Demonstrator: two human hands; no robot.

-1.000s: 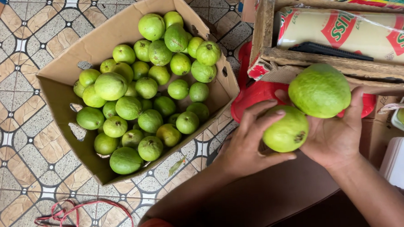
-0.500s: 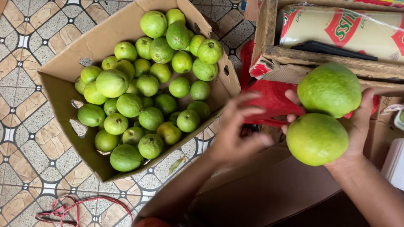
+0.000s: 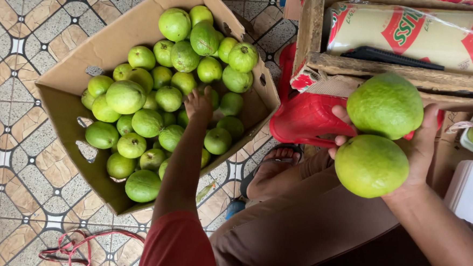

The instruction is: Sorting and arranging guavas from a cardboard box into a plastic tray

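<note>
Patterned tile floor (image 3: 17, 177), wooden crate (image 3: 312, 26) alongside.

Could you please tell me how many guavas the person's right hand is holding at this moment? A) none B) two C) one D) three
B: the right hand cradles two large green guavas, an upper guava and a lower guava, stacked against the palm, while the left hand reaches into the cardboard box of guavas.

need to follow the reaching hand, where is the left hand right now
In the head view, the left hand is left of centre, reaching into the cardboard box among the green guavas.
</note>
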